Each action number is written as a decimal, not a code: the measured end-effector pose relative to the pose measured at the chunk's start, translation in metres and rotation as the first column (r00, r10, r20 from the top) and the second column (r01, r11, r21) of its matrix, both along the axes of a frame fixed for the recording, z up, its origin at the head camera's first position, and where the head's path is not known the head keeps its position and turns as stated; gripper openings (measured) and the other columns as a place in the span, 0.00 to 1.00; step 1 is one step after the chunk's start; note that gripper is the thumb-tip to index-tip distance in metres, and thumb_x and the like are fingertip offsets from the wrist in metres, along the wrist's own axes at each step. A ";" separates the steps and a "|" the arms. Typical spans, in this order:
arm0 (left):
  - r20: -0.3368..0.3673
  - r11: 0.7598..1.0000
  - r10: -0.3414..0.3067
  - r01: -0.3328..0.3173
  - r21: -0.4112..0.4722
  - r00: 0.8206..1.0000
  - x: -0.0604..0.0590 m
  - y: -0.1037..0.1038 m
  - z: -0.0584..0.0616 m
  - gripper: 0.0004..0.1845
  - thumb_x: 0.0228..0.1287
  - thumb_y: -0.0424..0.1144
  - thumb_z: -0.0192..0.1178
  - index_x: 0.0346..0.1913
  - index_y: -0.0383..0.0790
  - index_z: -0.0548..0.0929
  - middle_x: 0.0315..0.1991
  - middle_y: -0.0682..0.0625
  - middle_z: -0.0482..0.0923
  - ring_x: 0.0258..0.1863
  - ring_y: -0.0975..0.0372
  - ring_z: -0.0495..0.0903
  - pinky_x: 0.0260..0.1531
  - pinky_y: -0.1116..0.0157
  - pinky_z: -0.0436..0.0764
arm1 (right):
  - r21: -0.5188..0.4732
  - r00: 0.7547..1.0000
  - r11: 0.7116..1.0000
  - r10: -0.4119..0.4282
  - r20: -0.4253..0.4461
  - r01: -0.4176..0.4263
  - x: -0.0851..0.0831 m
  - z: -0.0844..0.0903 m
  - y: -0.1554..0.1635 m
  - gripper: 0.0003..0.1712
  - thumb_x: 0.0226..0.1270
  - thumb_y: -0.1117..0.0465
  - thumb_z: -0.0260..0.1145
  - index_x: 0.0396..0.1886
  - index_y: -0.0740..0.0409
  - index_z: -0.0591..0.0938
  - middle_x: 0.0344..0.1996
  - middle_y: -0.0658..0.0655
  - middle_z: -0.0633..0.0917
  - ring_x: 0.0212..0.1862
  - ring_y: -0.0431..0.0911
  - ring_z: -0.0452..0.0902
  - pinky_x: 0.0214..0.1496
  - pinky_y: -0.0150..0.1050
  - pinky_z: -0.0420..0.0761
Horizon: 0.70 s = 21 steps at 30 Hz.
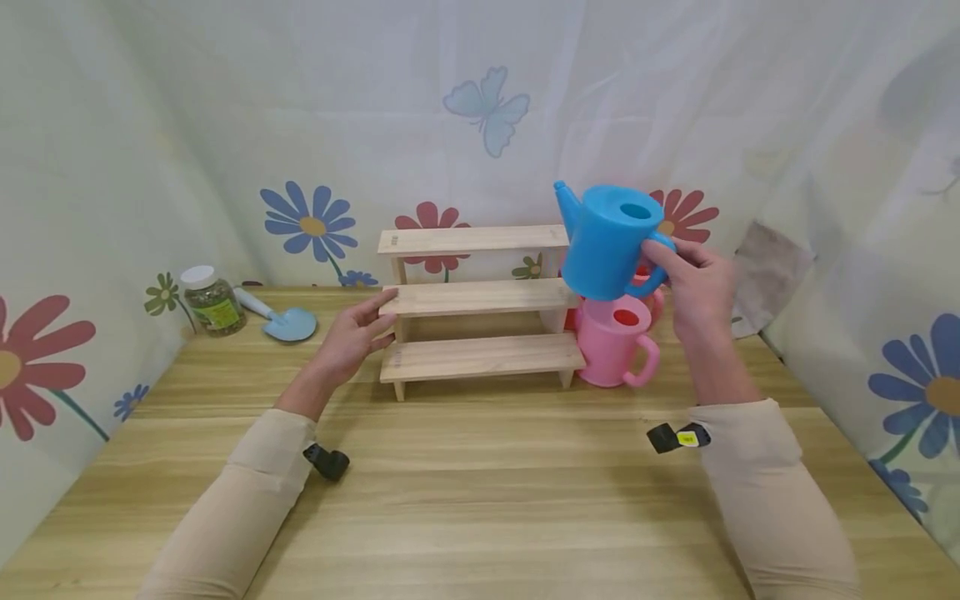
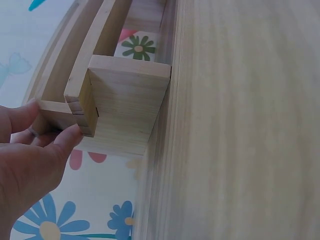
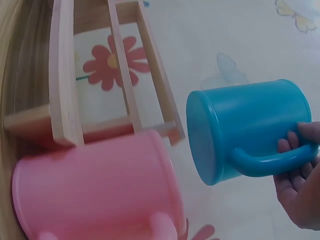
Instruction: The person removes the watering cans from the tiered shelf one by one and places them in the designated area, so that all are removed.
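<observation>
A three-step wooden shelf (image 1: 480, 296) stands at the back middle of the table. My left hand (image 1: 352, 337) rests its straight fingers against the shelf's left end (image 2: 125, 100), at the middle step. My right hand (image 1: 697, 287) grips the handle of a blue watering can (image 1: 607, 242), held in the air just right of the shelf's upper steps, spout pointing left. In the right wrist view the blue can (image 3: 247, 127) hangs above a pink watering can (image 3: 95, 192). That pink can (image 1: 615, 342) stands on the table at the shelf's right end.
A lidded jar (image 1: 212, 302) and a pale blue trowel (image 1: 281, 321) lie at the back left of the wooden table (image 1: 480, 500). Something red shows behind the pink can. Flower-printed sheeting (image 1: 487, 108) closes in the back and both sides.
</observation>
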State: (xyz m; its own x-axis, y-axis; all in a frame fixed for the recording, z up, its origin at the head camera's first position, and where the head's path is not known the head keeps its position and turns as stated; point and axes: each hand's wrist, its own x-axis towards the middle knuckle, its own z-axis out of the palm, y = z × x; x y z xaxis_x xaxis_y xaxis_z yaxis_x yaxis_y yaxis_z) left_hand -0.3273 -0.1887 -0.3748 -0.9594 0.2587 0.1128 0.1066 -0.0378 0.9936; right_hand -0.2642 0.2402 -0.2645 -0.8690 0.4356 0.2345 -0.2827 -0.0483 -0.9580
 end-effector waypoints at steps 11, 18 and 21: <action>-0.014 1.000 -0.004 0.004 -0.019 1.000 0.001 0.001 0.001 0.27 0.66 0.37 0.52 0.67 0.46 0.61 0.69 0.49 0.49 0.63 0.53 0.56 0.55 0.51 0.65 | -0.158 0.999 0.987 -0.037 -0.035 0.031 -0.005 0.000 0.055 0.26 0.35 0.58 0.79 0.38 0.62 0.85 0.30 0.57 0.84 0.33 0.47 0.81 0.46 0.37 0.77; -0.012 1.000 0.003 -0.003 -0.014 1.000 0.002 0.001 0.002 0.26 0.67 0.36 0.51 0.67 0.47 0.62 0.69 0.51 0.50 0.63 0.55 0.57 0.54 0.53 0.67 | -0.270 0.992 0.955 -0.124 -0.001 0.119 -0.004 -0.001 0.096 0.26 0.28 0.62 0.82 0.35 0.63 0.86 0.29 0.57 0.84 0.31 0.47 0.81 0.38 0.36 0.80; -0.011 1.000 0.004 -0.004 -0.015 1.000 0.002 0.001 0.001 0.26 0.67 0.36 0.51 0.67 0.46 0.62 0.69 0.51 0.50 0.63 0.55 0.56 0.54 0.53 0.67 | -0.257 0.988 0.954 -0.147 0.044 0.154 -0.003 -0.005 0.104 0.28 0.27 0.60 0.82 0.36 0.61 0.86 0.30 0.56 0.83 0.31 0.47 0.81 0.36 0.34 0.80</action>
